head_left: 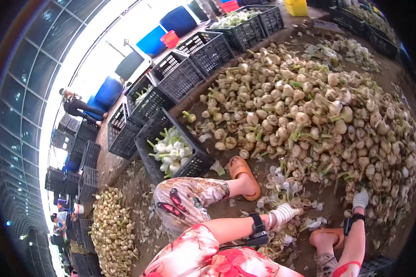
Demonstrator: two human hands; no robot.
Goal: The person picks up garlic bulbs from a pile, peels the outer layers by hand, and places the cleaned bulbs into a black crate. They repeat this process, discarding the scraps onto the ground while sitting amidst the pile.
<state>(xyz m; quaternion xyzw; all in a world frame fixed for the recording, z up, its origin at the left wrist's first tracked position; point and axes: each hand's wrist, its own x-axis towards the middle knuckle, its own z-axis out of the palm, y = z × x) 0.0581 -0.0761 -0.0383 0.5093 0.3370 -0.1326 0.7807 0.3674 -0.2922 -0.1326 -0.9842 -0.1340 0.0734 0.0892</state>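
My left hand (284,216), in a white ribbed glove or wrapping, is low over papery peelings between my feet. Its fingers look drawn together; whatever they hold, if anything, is too small to make out. My right hand (360,199), also covered in white, reaches to the near edge of a big heap of garlic bulbs (305,120) and touches it. Its fingertips are lost among the bulbs, so its grip cannot be told. A black crate (201,159) beside my left knee holds cleaned white bulbs (172,150) with green stems.
Loose garlic skins (282,182) litter the soil around my orange sandals (244,177). More black crates (180,76) line the left side, with blue barrels (108,90) behind. A second garlic heap (113,231) lies at lower left. Another person (76,104) bends near the barrels.
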